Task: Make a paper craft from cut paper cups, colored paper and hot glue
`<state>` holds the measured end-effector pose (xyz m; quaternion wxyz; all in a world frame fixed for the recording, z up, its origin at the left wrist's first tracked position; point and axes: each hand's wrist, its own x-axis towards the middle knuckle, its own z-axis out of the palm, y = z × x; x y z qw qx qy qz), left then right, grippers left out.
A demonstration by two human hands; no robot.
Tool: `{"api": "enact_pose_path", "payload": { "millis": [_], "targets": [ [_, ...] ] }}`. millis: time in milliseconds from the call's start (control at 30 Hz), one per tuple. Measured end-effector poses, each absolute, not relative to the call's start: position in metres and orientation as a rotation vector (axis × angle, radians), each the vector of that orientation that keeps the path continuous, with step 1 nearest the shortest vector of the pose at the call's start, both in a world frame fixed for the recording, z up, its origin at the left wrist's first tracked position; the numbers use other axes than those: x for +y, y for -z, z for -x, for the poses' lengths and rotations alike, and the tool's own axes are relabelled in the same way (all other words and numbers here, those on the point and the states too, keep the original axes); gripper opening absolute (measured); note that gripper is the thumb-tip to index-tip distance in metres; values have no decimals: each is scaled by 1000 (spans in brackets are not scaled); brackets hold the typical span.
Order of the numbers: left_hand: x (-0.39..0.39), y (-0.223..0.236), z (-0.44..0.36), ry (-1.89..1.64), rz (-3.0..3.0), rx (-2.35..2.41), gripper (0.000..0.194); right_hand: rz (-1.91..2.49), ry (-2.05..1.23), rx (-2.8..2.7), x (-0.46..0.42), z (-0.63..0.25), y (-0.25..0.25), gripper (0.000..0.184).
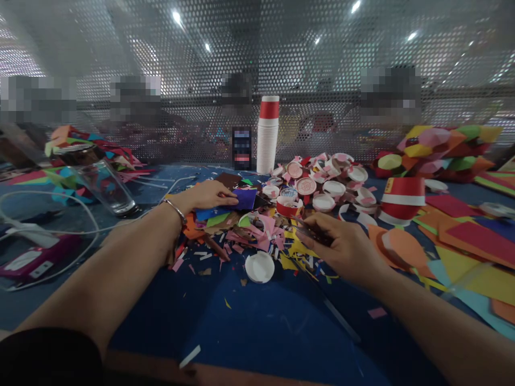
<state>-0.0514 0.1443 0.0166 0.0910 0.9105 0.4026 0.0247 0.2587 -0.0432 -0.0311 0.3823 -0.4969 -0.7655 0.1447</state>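
My left hand, with a bangle on its wrist, is closed on a piece of blue-purple paper above a heap of paper scraps. My right hand is wrapped round a pair of scissors with dark handles; the metal tips point left towards the scraps, and the fingers partly hide them. Just beyond the tips sits a red ring cut from a paper cup. Pink scraps and yellow scraps lie between my hands. A white cup bottom rests nearer to me.
Behind stand a tall stack of paper cups and a phone. Cut cup bottoms pile up at the right, beside an upturned red cup and coloured paper sheets. A glass and a cabled purple box occupy the left.
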Motion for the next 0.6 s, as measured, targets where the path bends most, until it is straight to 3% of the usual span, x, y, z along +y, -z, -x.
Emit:
{"api": "enact_pose_path", "payload": {
  "millis": [200, 600],
  "targets": [
    [146, -10, 51, -63, -2646, 1321, 80, 1276, -364, -1955, -43, -257, 29, 14],
    [179, 3, 56, -14, -2581, 1360, 84, 1277, -333, -1977, -42, -257, 28, 15]
  ]
}}
